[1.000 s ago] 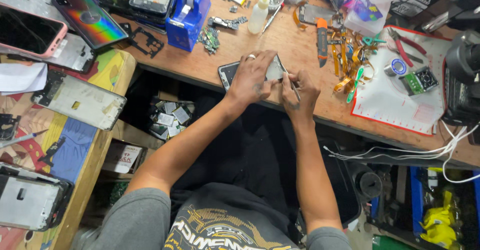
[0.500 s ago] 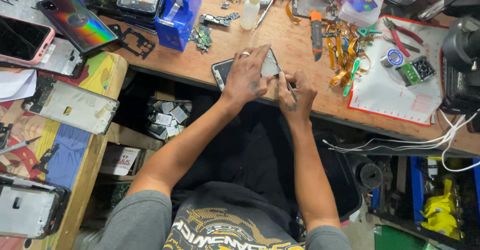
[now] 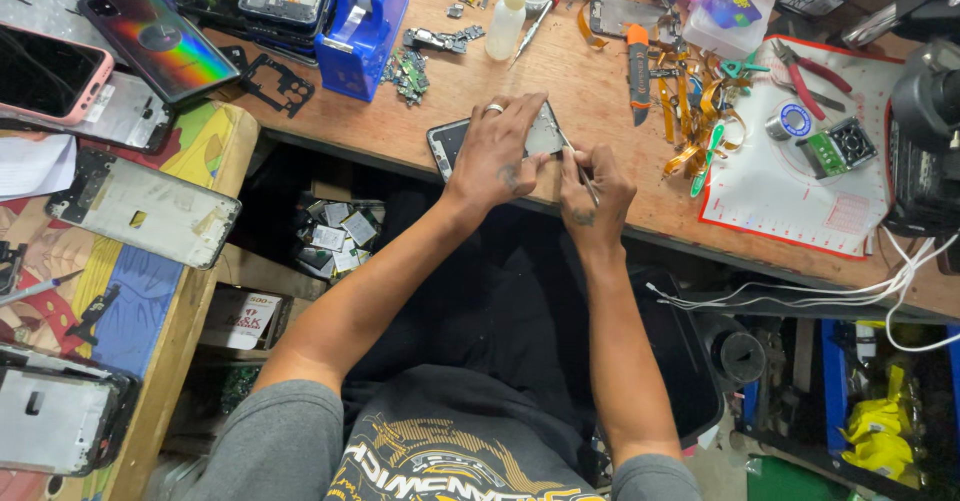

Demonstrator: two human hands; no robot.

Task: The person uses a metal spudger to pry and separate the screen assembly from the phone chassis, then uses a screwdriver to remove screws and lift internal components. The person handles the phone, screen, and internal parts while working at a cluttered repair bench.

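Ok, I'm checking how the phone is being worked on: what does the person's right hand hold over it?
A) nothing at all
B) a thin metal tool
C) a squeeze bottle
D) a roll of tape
B: the right hand pinches a thin metal tool whose tip points at the opened phone, while the left hand presses down on the phone at the edge of the wooden bench.

left hand [image 3: 498, 151]: palm down, fingers spread | right hand [image 3: 592, 189]: pinched closed | forearms converge
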